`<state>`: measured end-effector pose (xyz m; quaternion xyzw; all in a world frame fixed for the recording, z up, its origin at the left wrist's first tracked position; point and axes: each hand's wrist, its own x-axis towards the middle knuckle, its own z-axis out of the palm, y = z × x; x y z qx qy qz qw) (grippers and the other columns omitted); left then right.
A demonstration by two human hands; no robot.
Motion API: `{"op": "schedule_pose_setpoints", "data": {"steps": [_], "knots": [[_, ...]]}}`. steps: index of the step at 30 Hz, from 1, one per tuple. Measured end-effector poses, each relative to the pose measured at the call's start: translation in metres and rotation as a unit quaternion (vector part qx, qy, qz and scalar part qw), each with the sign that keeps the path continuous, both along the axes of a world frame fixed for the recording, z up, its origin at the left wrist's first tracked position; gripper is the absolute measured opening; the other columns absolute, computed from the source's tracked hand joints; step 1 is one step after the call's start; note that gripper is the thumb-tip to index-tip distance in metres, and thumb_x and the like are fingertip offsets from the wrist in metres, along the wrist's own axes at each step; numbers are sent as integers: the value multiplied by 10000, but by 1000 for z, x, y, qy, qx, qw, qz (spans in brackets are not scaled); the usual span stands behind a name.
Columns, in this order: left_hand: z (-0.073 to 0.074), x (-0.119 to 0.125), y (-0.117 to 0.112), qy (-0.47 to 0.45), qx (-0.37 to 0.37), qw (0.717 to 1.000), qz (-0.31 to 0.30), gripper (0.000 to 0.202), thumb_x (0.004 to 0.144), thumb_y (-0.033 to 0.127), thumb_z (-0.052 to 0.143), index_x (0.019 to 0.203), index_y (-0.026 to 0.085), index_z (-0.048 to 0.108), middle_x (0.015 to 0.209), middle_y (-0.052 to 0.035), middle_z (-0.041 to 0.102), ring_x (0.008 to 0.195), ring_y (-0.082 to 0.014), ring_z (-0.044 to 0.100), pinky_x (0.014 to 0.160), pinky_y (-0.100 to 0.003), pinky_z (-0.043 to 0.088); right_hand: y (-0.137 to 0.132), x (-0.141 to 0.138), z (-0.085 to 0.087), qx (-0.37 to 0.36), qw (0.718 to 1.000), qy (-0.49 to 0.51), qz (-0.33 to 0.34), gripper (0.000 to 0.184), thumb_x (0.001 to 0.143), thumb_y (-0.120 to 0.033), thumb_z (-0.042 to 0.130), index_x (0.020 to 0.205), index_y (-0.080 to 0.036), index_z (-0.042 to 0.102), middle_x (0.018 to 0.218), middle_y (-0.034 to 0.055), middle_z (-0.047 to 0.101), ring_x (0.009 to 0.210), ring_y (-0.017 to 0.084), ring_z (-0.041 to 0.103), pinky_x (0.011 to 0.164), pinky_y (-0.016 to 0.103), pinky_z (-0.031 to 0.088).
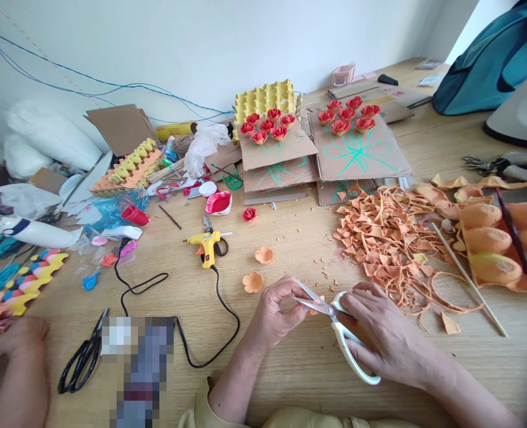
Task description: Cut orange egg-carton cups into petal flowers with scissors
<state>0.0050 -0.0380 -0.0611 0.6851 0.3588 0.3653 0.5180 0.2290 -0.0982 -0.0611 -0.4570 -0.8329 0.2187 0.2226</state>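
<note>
My right hand (383, 333) is wrapped round the white handles of a pair of scissors (349, 352), whose blades are spread and point left. Small and partly covered, an orange egg-carton piece (319, 301) lies at the blades. My left hand (274, 315) pinches that piece; its fingertips are close against the blades, and most of the piece is hidden. Just beyond my left hand rest two orange petal cups, one nearer (253, 282) and one farther (264, 255). A red-painted paper rose (249, 214) sits past them.
Orange scraps (379, 238) are heaped beside an orange egg tray (490, 241). A yellow glue gun (206, 245) trails a black cord. Red roses stand on cardboard (285, 151) behind a tub of red paint (218, 203). Black scissors (82, 359) lie near another person's arm (22, 368).
</note>
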Motion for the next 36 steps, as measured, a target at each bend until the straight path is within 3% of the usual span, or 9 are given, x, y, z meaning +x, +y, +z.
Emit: {"op": "schedule_pose_setpoints", "data": {"steps": [6, 14, 24, 27, 30, 33, 36], "knots": [[0, -2, 1, 16, 24, 1000, -5, 98, 844, 250, 694, 760, 202, 691, 771, -40, 732, 790, -189, 623, 937, -399, 441, 0, 1, 0, 6, 1000, -3, 0, 168, 917, -330, 546, 841, -225, 439, 768, 15, 570, 697, 202, 537, 806, 413, 394], [4, -3, 3, 11, -2, 1000, -4, 63, 799, 166, 697, 739, 183, 702, 729, -28, 693, 752, -172, 586, 875, -351, 453, -1, -1, 3, -7, 1000, -6, 10, 183, 944, -313, 518, 822, -225, 413, 744, 6, 549, 682, 190, 510, 819, 421, 400], [-4, -6, 4, -14, -60, 998, -9, 92, 835, 254, 691, 786, 177, 681, 788, -33, 672, 813, -174, 569, 860, -335, 440, -1, 2, -1, -26, 1000, -4, 6, 205, 992, -292, 444, 811, -207, 489, 755, 48, 612, 748, 214, 563, 739, 358, 427], [-5, -6, 5, -53, -124, 991, -13, 139, 818, 294, 725, 824, 170, 663, 855, -32, 655, 841, -163, 562, 814, -298, 435, -1, 4, -1, -80, 997, 20, -12, 256, 997, -341, 445, 785, -207, 497, 755, 51, 599, 738, 208, 547, 706, 335, 420], [-5, -4, 4, -106, -212, 971, -11, 314, 753, 318, 797, 1007, 191, 661, 795, 12, 576, 738, -122, 510, 710, -255, 415, 0, 5, 4, -178, 981, 68, -21, 310, 999, -387, 433, 757, -204, 498, 740, 30, 560, 694, 179, 502, 661, 305, 399], [-3, -2, 1, -136, -278, 950, -37, 502, 726, 368, 821, 1170, 202, 659, 759, 13, 568, 677, -112, 473, 663, -252, 386, 0, 5, 8, -308, 939, 152, -4, 310, 961, -418, 483, 738, -201, 493, 693, -12, 492, 633, 142, 443, 587, 266, 357], [-2, -1, -1, -133, -286, 948, -51, 396, 727, 398, 816, 1044, 173, 742, 780, -23, 601, 712, -127, 484, 678, -260, 374, 0, 4, 9, -411, 878, 245, 13, 352, 914, -490, 531, 718, -206, 466, 627, -44, 441, 561, 117, 413, 522, 247, 313]]}}
